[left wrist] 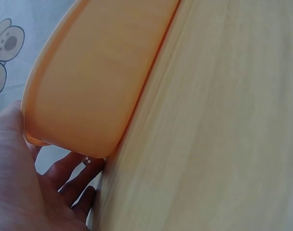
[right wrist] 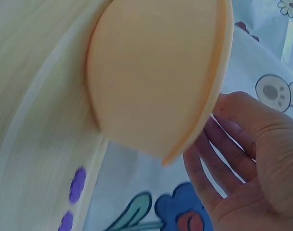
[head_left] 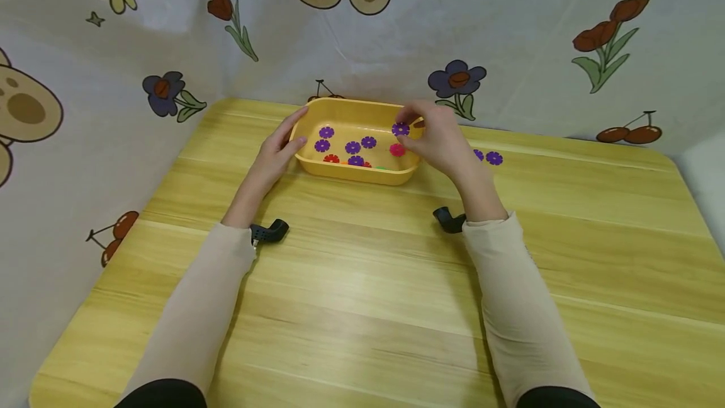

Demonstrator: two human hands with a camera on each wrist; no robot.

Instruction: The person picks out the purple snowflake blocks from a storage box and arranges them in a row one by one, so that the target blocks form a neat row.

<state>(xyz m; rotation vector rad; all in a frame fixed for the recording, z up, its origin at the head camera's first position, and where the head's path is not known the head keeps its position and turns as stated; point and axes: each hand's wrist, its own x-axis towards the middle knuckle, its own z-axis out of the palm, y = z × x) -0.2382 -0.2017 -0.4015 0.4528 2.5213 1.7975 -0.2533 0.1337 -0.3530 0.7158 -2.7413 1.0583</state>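
Observation:
A yellow plastic basin (head_left: 351, 172) stands toward the back of the table. My left hand (head_left: 274, 151) grips its left end, thumb at the rim and the other fingers along the outer side; the left wrist view shows them against the wall. My right hand (head_left: 438, 137) is over the basin's right end, with a purple notched disc (head_left: 400, 129) pinched between thumb and index fingertips. In the right wrist view, the basin wall hides these fingertips. Inside the basin lie several purple discs (head_left: 353, 147), a pink disc (head_left: 398, 150) and red discs (head_left: 331, 158).
Two purple discs (head_left: 494, 158) lie on the wooden table (head_left: 351, 282) to the right of the basin, close to my right wrist. A patterned cloth (head_left: 362, 49) hangs behind the table. Dark wrist mounts (head_left: 270, 232) stick out from both sleeves.

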